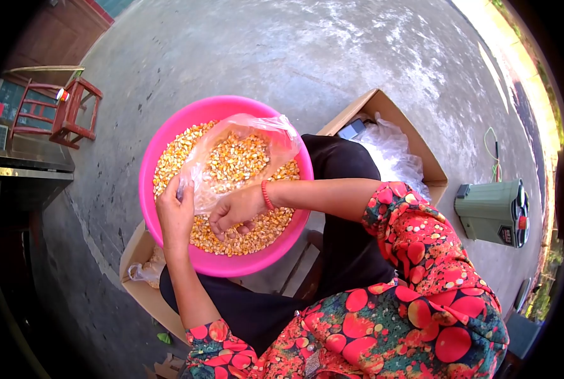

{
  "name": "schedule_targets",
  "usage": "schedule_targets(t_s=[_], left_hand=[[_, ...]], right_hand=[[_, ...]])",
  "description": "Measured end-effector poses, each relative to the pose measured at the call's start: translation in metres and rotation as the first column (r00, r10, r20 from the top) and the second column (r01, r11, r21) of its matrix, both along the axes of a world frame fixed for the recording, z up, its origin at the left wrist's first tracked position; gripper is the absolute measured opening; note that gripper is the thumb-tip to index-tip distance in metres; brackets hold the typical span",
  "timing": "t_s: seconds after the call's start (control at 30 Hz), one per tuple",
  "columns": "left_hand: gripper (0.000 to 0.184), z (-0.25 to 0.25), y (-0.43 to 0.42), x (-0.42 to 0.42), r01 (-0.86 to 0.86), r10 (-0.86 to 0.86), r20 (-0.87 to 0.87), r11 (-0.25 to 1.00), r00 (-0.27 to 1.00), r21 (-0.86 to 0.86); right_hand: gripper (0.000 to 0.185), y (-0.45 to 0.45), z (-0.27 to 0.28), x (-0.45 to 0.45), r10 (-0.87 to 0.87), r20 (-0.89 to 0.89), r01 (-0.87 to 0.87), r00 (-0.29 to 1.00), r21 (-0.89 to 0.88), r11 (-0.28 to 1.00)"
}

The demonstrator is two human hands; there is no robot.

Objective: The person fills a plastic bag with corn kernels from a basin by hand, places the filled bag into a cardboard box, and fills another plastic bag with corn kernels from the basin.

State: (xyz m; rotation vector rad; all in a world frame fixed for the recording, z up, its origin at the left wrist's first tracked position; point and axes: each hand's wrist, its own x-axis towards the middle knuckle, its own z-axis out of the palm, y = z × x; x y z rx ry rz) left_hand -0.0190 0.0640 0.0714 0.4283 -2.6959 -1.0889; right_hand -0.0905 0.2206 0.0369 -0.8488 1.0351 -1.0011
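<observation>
A round pink basin [152, 218] full of yellow corn kernels [256, 237] rests at my lap. In it lies a clear plastic bag [196, 167], its mouth spread and more kernels showing inside. My left hand [175, 211] pinches the bag's near left edge between thumb and fingers. Just to the right, my right hand [237, 208], with a red bracelet [267, 194] at the wrist, hangs over the loose kernels in front of the bag. Its fingers are curled down at the corn, and the palm is hidden.
Right of the basin, a cardboard box [421, 142] contains clear plastic bags [389, 148] and a dark boxy object [351, 129]. Another cardboard box [158, 309] stands at the lower left. A green container [490, 211] is on the concrete floor at right, a wooden chair [73, 110] at far left.
</observation>
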Motion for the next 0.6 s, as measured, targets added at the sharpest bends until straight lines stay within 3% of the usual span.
schedule_targets(t_s=[0.17, 0.23, 0.27, 0.33, 0.37, 0.4, 0.47, 0.5, 0.57, 0.6], left_hand=[[0.025, -0.009, -0.004, -0.001, 0.002, -0.004, -0.047, 0.999, 0.999, -0.035], [0.025, -0.009, -0.003, -0.001, -0.001, 0.0, -0.045, 1.0, 0.999, -0.022], [0.026, -0.008, -0.002, -0.001, -0.002, 0.002, -0.045, 1.0, 0.999, -0.01], [0.027, -0.007, -0.001, -0.001, -0.006, 0.006, -0.014, 1.0, 1.0, -0.002], [0.027, -0.006, -0.001, -0.001, -0.012, 0.012, 0.012, 1.0, 1.0, 0.008], [0.027, -0.007, -0.002, -0.001, -0.013, 0.013, 0.013, 1.0, 1.0, 0.006], [0.028, -0.011, -0.003, -0.001, -0.007, 0.007, -0.03, 1.0, 1.0, 0.005], [0.028, -0.01, -0.003, -0.001, -0.007, 0.007, -0.028, 1.0, 1.0, 0.005], [0.027, -0.006, -0.002, -0.001, -0.017, 0.017, 0.001, 0.999, 1.0, -0.039], [0.027, -0.004, 0.0, -0.001, -0.018, 0.018, 0.001, 0.999, 1.0, -0.039]], right_hand=[[0.021, 0.011, 0.021, -0.037, -0.229, -0.019, 0.226, 0.973, -0.106, 0.968], [0.022, 0.012, 0.021, -0.048, -0.45, -0.213, 0.404, 0.867, -0.227, 0.886], [0.022, 0.012, 0.021, -0.05, -0.45, -0.21, 0.405, 0.868, -0.227, 0.886], [0.021, 0.013, 0.02, -0.053, -0.576, -0.41, 0.505, 0.707, -0.277, 0.818], [0.016, 0.01, -0.005, -0.06, -0.683, -0.608, 0.326, 0.405, -0.602, 0.729], [0.016, 0.009, -0.009, -0.06, -0.684, -0.607, 0.326, 0.406, -0.603, 0.728], [0.018, 0.01, -0.017, -0.057, -0.76, -0.646, 0.185, 0.076, -0.74, 0.647], [0.018, 0.01, -0.014, -0.054, -0.76, -0.645, 0.186, 0.077, -0.74, 0.647], [0.01, 0.012, 0.006, -0.043, -0.669, -0.696, 0.185, 0.263, -0.644, 0.742], [0.007, 0.012, 0.018, -0.033, -0.634, -0.616, 0.183, 0.467, -0.634, 0.751]])
